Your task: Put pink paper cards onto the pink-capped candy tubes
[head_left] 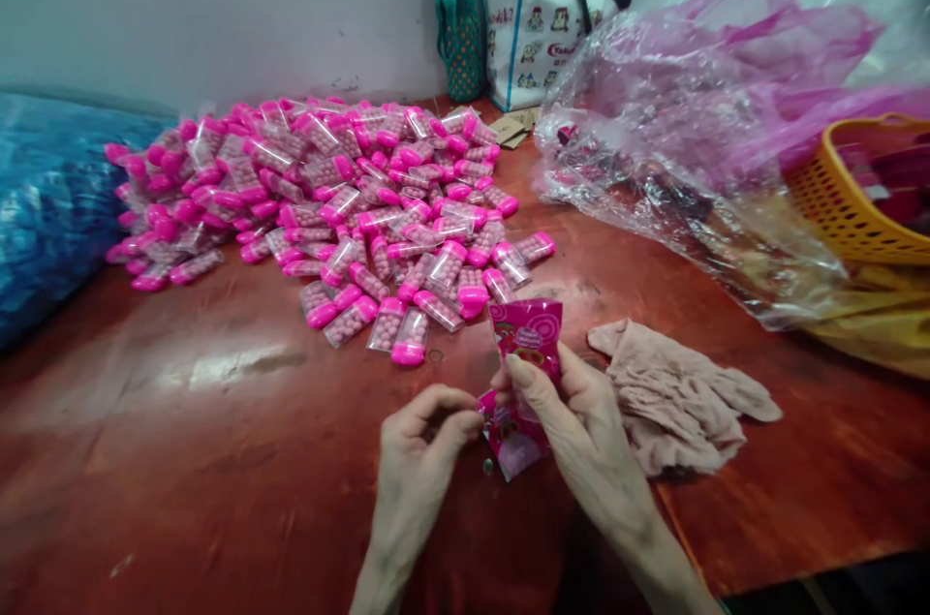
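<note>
Shiny pink printed packets point(534, 329) are gripped in my right hand point(581, 412), thumb on top; one stands up above the thumb and another part hangs below it. Whether these are separate packets or one joined strip I cannot tell. My left hand point(428, 450) pinches the left edge of the lower packet point(515, 445) between thumb and forefinger. Beyond my hands lies a big heap of small clear containers point(320, 179) with bright pink caps, filled with pink balls. A crumpled beige cloth point(679, 397) rests right beside my right hand.
A bulging blue plastic bag point(58, 199) borders the table point(167, 460) at left. Clear and pink plastic bags point(697, 102) spread at right, beside a yellow basket point(857, 194). Against the wall stand a white printed tote bag point(534, 39) and a green dotted holder point(463, 48).
</note>
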Motion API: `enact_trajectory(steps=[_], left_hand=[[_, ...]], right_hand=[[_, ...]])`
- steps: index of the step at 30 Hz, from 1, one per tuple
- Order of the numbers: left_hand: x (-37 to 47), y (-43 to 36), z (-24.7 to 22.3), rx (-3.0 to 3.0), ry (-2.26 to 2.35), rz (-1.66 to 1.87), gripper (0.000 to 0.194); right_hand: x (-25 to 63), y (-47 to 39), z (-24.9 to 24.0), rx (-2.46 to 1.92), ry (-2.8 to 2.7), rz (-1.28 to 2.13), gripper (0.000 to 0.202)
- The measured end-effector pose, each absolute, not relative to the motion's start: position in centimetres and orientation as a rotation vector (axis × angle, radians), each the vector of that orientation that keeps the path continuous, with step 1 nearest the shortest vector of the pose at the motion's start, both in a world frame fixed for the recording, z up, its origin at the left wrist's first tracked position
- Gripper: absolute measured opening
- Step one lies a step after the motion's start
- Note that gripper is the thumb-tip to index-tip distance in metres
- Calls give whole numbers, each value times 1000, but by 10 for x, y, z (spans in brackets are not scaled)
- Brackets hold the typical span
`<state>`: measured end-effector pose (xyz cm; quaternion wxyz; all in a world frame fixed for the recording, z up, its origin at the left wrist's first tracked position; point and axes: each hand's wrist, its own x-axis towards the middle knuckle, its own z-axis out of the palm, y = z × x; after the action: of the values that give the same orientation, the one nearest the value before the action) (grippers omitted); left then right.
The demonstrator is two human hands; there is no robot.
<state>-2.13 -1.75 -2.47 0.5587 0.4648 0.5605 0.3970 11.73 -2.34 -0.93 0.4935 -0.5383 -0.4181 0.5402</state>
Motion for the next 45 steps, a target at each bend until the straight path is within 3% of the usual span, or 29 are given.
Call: enact_trajectory(steps=[2,5,12,14,20,39,45], left_hand=[[-26,-15,-25,1103,1359,1129,14],[-25,-15,-25,1008,1252,1147,26],[-23,-14,-25,547,1195,1172,21],[-28,-10,-27,472,1176,1229,18],[-36,-7,-34,425,1072,1241,23],[-29,-15,-28,493,1000,1095,19],[-29,-22,-20,601,847,996,21]], right_hand=[[117,-26,-10,-1271,-1082,1404,26],[109,-31,-18,-1256,-1171,1487,24],[111,-28,-21,-1037,-1276,1722,28],[111,-30,-22,-1070,-1307,1791,20],[92,-44,-31,-1349,-1338,1440,25],[65,-60,-44,-1558,-1323,1115,32],[63,-66,-41,-1589,-1226,1203,32]])
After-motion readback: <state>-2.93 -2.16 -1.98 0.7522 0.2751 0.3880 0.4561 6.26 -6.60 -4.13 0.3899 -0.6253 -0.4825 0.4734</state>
